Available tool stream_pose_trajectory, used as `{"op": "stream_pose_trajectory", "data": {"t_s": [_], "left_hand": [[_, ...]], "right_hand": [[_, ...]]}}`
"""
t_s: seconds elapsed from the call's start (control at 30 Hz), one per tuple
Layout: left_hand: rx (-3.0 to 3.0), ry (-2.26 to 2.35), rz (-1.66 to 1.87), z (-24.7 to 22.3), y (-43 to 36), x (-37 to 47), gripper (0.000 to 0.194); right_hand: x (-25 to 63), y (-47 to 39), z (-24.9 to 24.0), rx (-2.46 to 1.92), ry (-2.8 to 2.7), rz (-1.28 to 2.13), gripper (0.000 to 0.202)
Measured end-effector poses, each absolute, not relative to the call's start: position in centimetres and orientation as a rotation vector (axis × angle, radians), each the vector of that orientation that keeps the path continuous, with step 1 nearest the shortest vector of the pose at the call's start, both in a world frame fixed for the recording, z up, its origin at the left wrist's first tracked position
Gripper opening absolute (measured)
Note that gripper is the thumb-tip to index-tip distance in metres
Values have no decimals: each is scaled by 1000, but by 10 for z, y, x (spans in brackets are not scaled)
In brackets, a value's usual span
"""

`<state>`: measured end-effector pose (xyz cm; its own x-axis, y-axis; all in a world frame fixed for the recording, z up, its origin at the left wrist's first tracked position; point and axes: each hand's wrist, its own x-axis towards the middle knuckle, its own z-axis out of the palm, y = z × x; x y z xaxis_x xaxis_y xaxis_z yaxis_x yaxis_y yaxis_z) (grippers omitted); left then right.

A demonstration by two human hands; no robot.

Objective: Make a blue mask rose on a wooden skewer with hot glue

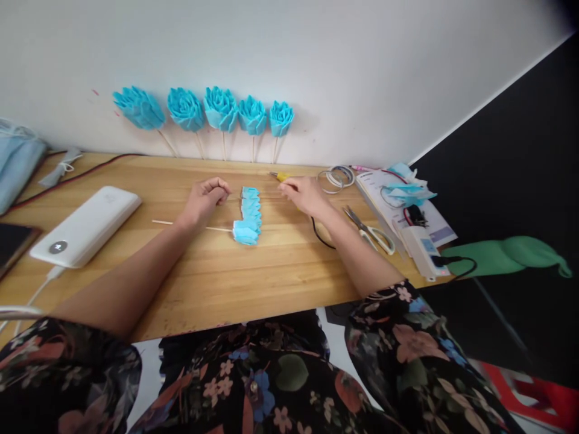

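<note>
A short blue petal strip (251, 208) stands in a row on the wooden table between my hands. Its near end meets a blue bud (246, 232) on a thin wooden stick (212, 228), which passes under my left wrist. My left hand (208, 198) is closed just left of the strip, fingers curled; a fine strand seems to show at its fingertips. My right hand (305, 194) is closed around what looks like a glue gun (282, 176), its yellow front and metal tip pointing left. Most of that tool is hidden by the hand, and a black cord shows below.
Several blue flowers (221, 110) on sticks lean against the wall. Scissors (368, 230), tape rolls (340, 176), papers (434, 223) and a power strip (425, 253) lie to the right. A white power bank (88, 226) and a dark phone (15, 246) are at left.
</note>
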<state>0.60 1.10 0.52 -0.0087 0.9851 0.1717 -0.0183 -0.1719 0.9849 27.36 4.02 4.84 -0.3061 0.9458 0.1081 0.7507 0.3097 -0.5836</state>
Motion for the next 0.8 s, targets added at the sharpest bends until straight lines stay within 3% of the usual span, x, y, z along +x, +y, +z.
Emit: {"op": "stream_pose_trajectory", "data": {"t_s": [0.23,0.63,0.8], "left_hand": [[1337,1176,1296,3,12,7,11],[1599,1398,1175,1,18,7,36],[1576,1415,1170,2,24,4,23]], "right_hand": [[232,72,26,-1495,-2260,567,20],[223,75,16,-1418,-2219,646,29],[226,79,16,-1376,-2248,691,31]]}}
